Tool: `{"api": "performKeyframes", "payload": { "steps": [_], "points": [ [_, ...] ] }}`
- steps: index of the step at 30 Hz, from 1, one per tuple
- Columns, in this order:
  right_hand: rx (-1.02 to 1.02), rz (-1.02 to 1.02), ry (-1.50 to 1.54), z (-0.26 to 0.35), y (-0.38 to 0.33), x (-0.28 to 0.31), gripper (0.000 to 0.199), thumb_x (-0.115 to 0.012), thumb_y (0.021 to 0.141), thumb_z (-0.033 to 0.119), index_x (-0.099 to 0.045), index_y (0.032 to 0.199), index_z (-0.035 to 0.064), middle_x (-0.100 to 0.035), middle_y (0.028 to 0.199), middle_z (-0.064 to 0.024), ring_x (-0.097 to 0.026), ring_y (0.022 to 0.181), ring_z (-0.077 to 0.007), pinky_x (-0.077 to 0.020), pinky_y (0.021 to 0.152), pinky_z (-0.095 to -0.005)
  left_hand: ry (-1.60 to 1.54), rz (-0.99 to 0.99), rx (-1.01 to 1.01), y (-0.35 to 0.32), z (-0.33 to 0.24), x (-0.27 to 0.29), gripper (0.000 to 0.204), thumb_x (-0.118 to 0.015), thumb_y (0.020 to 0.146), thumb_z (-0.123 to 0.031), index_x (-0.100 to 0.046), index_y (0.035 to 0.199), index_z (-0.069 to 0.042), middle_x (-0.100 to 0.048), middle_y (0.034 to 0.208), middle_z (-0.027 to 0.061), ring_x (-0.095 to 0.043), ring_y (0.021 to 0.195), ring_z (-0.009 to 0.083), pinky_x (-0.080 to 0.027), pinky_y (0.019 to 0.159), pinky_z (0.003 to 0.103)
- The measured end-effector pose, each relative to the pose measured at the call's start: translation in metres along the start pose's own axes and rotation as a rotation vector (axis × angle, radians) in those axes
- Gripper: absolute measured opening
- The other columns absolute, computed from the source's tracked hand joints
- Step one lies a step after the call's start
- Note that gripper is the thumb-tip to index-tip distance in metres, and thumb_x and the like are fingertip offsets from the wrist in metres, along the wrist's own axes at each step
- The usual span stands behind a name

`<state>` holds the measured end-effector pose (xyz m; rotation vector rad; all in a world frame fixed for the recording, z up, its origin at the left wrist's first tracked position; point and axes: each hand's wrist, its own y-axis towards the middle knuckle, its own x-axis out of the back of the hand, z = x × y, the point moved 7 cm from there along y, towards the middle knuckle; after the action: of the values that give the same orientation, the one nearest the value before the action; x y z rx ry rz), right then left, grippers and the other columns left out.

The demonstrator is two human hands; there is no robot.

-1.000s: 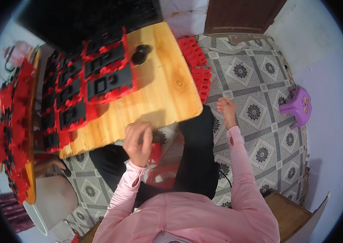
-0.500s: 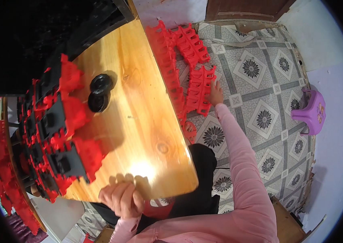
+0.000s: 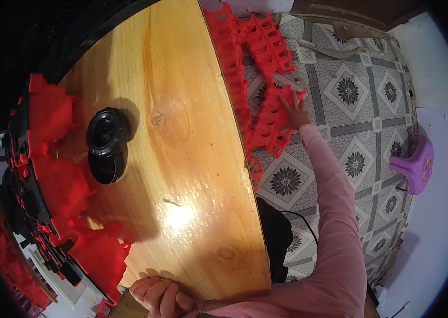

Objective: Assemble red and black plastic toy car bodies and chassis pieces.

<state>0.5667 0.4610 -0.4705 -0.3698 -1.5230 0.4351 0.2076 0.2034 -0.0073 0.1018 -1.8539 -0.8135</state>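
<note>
From the head camera we are stretching our right hand [image 3: 294,112] out to the floor, fingers spread flat on a red plastic grid piece [image 3: 272,123] beside the worktop's [image 3: 181,159] right edge; its long axis is running along that edge. Our left hand [image 3: 158,296] is curling, holding nothing, at the worktop's near edge.

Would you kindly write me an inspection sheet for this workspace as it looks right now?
Surface: wooden table, glossy, with a glare spot.
Job's things: red plastic racks piled on the tiled floor beside the table.
Clutter: black wheels and red and black parts on the table's left side.
Hands: right hand rests on the racks; left hand curled at the table's near edge.
Cables: a thin black cable on the floor.
Surroundings: purple stool.
</note>
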Motion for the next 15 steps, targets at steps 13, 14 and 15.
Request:
{"api": "performKeyframes", "payload": {
  "steps": [13,14,15],
  "points": [
    [-0.103,0.047,0.211,-0.005,-0.026,-0.023,0.145,-0.094,0.043,0.031,0.0,0.153,0.0399,0.024,0.157,-0.0178,-0.003,0.135,-0.0653,-0.0437,0.096,-0.066,0.023,0.215,0.072,0.008,-0.003,-0.001,0.014,-0.058,0.088,-0.007,-0.061,0.096,0.004,-0.062,0.091,0.015,-0.057,0.079,0.0275,-0.049,0.072,0.04],
    [-0.106,0.046,0.212,-0.009,-0.024,-0.025,0.145,-0.094,0.043,0.031,0.0,0.153,0.0399,0.024,0.157,-0.0178,-0.003,0.135,-0.0653,-0.0437,0.096,-0.066,0.027,0.23,0.063,0.008,-0.003,-0.001,0.014,-0.058,0.088,-0.007,-0.061,0.096,0.004,-0.062,0.091,0.0149,-0.057,0.08,0.0274,-0.049,0.072,0.04],
    [-0.098,0.044,0.227,-0.014,-0.021,-0.027,0.143,-0.094,0.043,0.03,-0.003,0.153,0.0391,0.022,0.157,-0.0198,-0.003,0.135,-0.0651,-0.0442,0.097,-0.0645,0.029,0.246,0.054,0.008,-0.002,-0.002,0.014,-0.058,0.088,-0.007,-0.061,0.096,0.003,-0.061,0.092,0.0149,-0.057,0.08,0.0274,-0.049,0.073,0.04]
  ]
}}
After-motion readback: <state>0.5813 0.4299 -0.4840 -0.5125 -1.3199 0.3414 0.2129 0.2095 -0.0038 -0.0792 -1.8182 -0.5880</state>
